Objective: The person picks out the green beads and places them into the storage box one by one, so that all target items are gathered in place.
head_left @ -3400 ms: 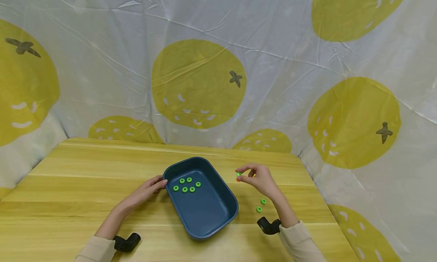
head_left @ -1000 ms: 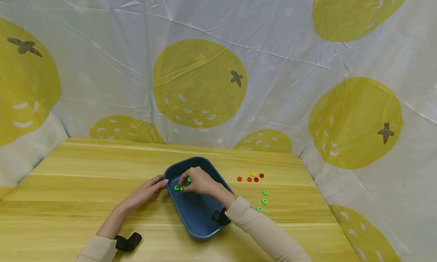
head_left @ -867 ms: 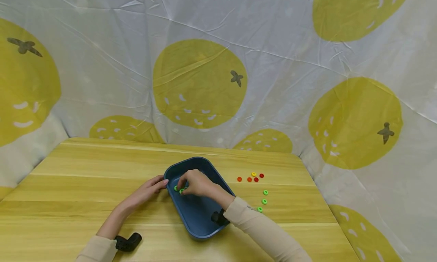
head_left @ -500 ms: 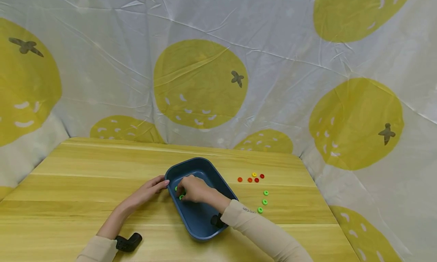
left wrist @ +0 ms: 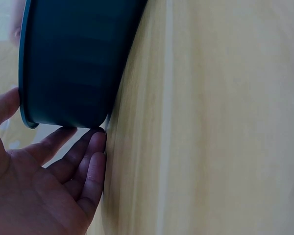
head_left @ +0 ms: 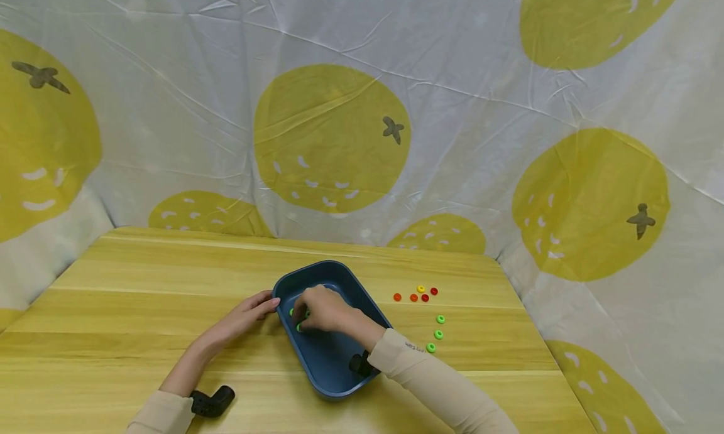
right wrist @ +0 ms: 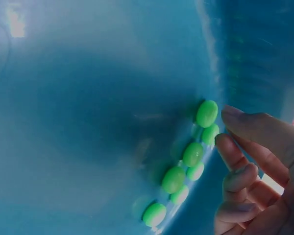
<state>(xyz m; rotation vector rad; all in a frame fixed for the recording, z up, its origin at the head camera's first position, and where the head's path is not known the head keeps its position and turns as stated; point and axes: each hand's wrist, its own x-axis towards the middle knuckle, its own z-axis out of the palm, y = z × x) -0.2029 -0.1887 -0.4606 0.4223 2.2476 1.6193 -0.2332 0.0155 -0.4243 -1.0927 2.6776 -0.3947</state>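
Observation:
A dark blue rectangular tray (head_left: 334, 362) stands on the table. My left hand (head_left: 249, 311) holds its far left corner. In the left wrist view, the thumb of that hand (left wrist: 44, 181) is on the rim and the fingertips meet the outer wall. My right hand (head_left: 323, 308) reaches inside the tray and hides part of the floor. Several green ring-shaped beads (right wrist: 174, 179) lie bunched near the tray wall in the right wrist view. The right thumb (right wrist: 264, 128) and index finger stand apart, tips right beside the uppermost bead, with nothing between them.
Right of the tray, two orange beads (head_left: 398, 297), a yellow bead (head_left: 421, 289) and two red beads (head_left: 433, 291) lie on the wooden table (head_left: 170, 271). Nearer me are three green beads (head_left: 438, 335). A fruit-patterned cloth (head_left: 452, 139) hangs behind the table.
My right hand, pinching a green bead over the table at first, has moved left into the tray, then slightly nearer to me among the green beads. My left hand stays at the corner.

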